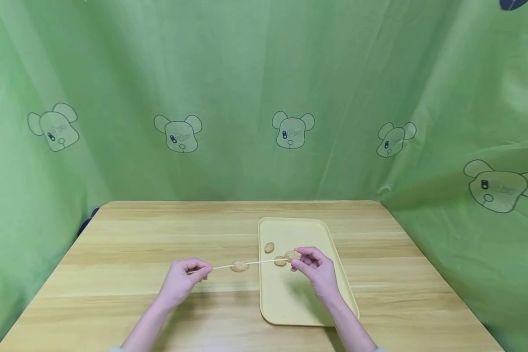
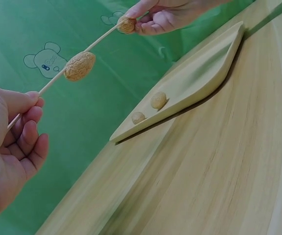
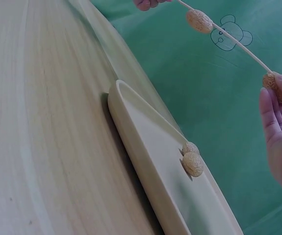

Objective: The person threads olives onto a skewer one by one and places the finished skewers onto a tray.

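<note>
A thin wooden skewer [image 1: 264, 261] is held above the table, running between the two hands. My left hand [image 1: 182, 283] pinches its left end between thumb and forefinger, and a short tip shows past the thumb in the left wrist view. One wrinkled tan oval piece [image 2: 80, 66], somewhat like a walnut, is threaded midway along the skewer. At the other end my right hand [image 1: 319, 274] pinches a second wrinkled oval piece [image 3: 274, 87] by its sides, right where the skewer meets it. How far the point goes into that piece I cannot tell.
Under the right hand lies a cream tray [image 1: 290, 305] with a raised rim. Two more wrinkled pieces, one farther back [image 1: 269, 247] and one nearer [image 1: 280, 261], sit on its left side. A green curtain [image 1: 237, 161] hangs behind the wooden table [image 1: 127, 234].
</note>
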The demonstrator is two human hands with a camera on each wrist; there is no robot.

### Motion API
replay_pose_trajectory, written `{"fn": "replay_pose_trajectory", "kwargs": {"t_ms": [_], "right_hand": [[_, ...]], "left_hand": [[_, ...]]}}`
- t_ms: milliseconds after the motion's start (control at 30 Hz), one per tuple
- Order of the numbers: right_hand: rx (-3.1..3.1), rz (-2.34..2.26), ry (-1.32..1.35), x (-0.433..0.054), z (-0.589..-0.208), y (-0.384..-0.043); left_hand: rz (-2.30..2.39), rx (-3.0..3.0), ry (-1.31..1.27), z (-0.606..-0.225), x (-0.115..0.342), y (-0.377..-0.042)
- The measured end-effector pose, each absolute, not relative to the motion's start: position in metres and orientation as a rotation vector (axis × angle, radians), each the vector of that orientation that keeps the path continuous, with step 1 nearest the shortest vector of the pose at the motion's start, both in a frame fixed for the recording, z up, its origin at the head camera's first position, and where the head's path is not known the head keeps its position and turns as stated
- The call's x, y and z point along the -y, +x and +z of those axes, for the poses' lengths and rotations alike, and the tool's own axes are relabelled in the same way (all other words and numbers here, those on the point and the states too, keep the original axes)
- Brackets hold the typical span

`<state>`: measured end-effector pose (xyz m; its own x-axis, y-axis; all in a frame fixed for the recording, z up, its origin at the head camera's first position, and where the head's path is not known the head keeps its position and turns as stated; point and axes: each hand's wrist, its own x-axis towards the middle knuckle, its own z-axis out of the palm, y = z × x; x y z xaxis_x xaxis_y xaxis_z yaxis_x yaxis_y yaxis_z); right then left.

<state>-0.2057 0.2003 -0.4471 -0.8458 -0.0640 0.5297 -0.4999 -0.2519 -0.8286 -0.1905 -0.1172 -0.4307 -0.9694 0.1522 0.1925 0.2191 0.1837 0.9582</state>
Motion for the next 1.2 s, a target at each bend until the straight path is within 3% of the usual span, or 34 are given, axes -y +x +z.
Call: {"fn": "replay_pose_trajectory", "kwargs": {"t_ms": [433, 733, 1200], "right_hand": [[1.788, 2.153, 0.594, -0.217, -0.498, -0.240], [1.632, 2.167, 0.824, -0.211, -0.485, -0.228], [1.652, 2.208, 0.682, -0.210, -0.502, -0.240]], "left_hand": [[-1.974, 2.370, -0.337, -0.428, 0.113, -0.190], [-1.976, 2.384, -0.341, -0.426, 0.114, -0.190], [-1.992, 2.379, -0.409, -0.422, 0.117, -0.193]]}}
